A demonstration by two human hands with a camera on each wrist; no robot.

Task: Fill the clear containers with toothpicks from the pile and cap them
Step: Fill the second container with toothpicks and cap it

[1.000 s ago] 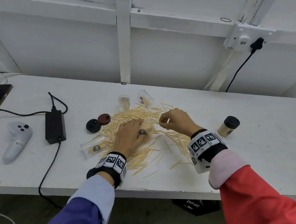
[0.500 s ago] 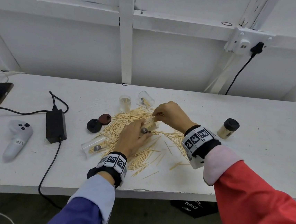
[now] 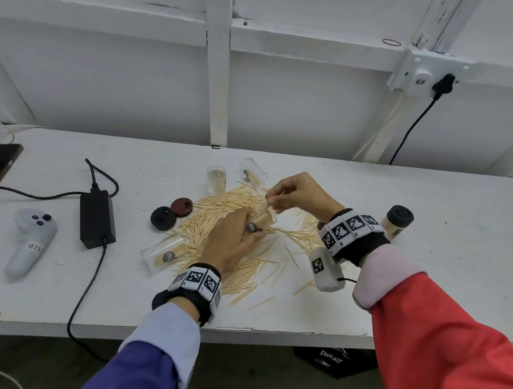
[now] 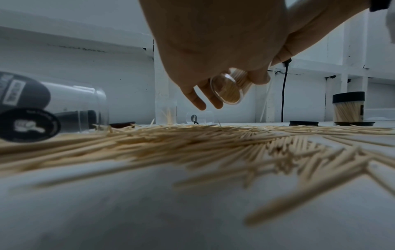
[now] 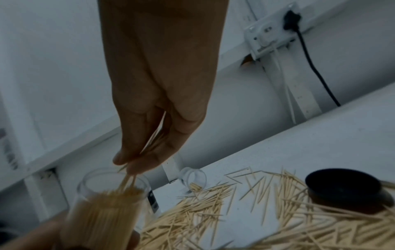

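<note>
Right fingers (image 5: pixel 136 162): pinched closed on a small bunch of toothpicks (image 5: pixel 130 179), with the tips pointing down into the open mouth of the held container (image 5: pixel 107 208). The thin pinch probably lets the bunch slide in straight.
Right hand (image 3: pixel 303 195): raised above the counter (image 3: pixel 429 273), just over the container's mouth.
Left fingers (image 4: pixel 256 78): curled around the clear container and gripping its wall; two fingers stay free and point down.
Left hand (image 3: pixel 232 239): it holds the container tilted, mouth toward the right hand, I think so that the sticks enter easily and lie parallel.
Held container: already packed quite full with toothpicks, no cap on it, lifted a little above the pile (image 3: pixel 230 220).
Pile: spread on the middle of the counter, under and around both hands, so each new pinch is near.
Other clear containers: one upright container (image 3: pixel 216 179) behind the pile with few sticks; one container on its side (image 3: pixel 252 170) beside it; another lying container (image 3: pixel 162 249) at the left edge of the pile. All uncapped.
Loose caps (image 3: pixel 172 213): two dark ones just left of the pile, within easy reach for closing.
Capped container (image 3: pixel 398 222): upright at the right, apart from the pile, seemingly finished.
Stage: filling; the cap should come soon.
</note>
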